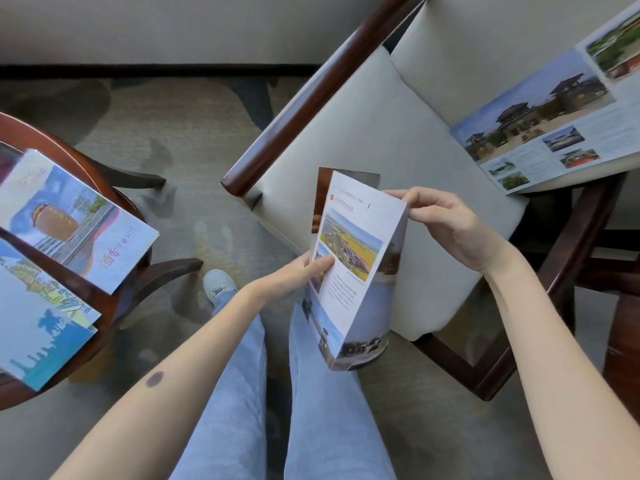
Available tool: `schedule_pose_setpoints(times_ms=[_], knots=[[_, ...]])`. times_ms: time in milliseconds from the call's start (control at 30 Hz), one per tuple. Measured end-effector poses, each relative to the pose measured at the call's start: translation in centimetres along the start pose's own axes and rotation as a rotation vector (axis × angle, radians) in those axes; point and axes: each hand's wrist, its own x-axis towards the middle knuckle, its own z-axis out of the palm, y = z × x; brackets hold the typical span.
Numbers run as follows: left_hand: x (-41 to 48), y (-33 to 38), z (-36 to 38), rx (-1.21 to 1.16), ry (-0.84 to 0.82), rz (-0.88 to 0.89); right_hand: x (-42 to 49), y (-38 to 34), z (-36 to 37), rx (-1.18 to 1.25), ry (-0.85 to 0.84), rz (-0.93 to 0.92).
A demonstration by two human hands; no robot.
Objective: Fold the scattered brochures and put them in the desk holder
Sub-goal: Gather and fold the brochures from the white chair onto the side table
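Observation:
I hold a partly folded brochure upright over my lap, its panels bent into a zigzag. My left hand pinches its left edge around mid-height. My right hand grips the top right corner of the front panel. An unfolded brochure with temple photos lies spread on the chair cushion at the upper right. Two folded brochures rest on the round table at the left: one with a brown jar picture, one blue with silhouettes. No desk holder is in view.
A wooden armchair with pale cushions stands ahead and to the right, its dark armrest running diagonally. The round dark wood table is at the left. My legs in jeans and a white shoe are over patterned carpet.

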Motion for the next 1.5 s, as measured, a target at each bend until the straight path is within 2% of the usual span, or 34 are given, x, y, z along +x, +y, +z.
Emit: schedule_pose_setpoints(times_ms=[100,200,300,467,600,733,800,900,1033,1133,1300,1400,1433,1500], knots=[[-0.5,-0.7,-1.4,-0.023,0.078,-0.012,0.3,0.5,-0.6,-0.205,0.116,0.043],[-1.0,-0.9,-2.4,-0.099,0.124,0.015,0.7,1.7,-1.3,-0.450,0.341,0.104],[-0.9,-0.6,-3.0,-0.070,0.277,0.051,1.1,2.8,-1.4,-0.574,0.513,0.129],[-0.5,0.4,-2.2,0.159,0.657,0.210,2.3,4.1,0.1,-0.620,0.623,0.167],[-0.6,0.7,-1.4,0.532,0.807,0.419,2.7,3.7,0.9,-0.490,0.633,0.172],[-0.8,1.1,-0.3,0.910,0.756,0.612,3.2,3.5,1.1,-0.371,0.684,0.190],[-0.8,1.2,0.2,0.934,0.726,0.642,3.6,3.6,1.2,-0.312,0.710,0.263],[-0.6,0.7,1.2,0.915,0.663,0.666,4.2,3.7,1.4,-0.020,0.812,0.346],[0.0,-0.3,2.4,0.991,0.522,0.577,4.7,3.8,1.9,0.162,0.850,0.385],[0.5,-0.6,2.9,1.071,0.581,0.572,4.8,4.1,2.1,0.208,0.825,0.410],[0.8,0.2,2.8,1.049,0.660,0.610,4.5,4.2,2.1,0.229,0.812,0.414],[0.5,0.4,2.2,0.931,0.681,0.549,4.3,4.2,1.0,0.195,0.708,0.389],[0.4,0.4,1.9,0.888,0.694,0.524,4.1,4.3,0.3,0.112,0.676,0.369],[0.3,0.3,1.2,0.865,0.720,0.476,3.3,4.9,-1.5,-0.225,0.625,0.323]])
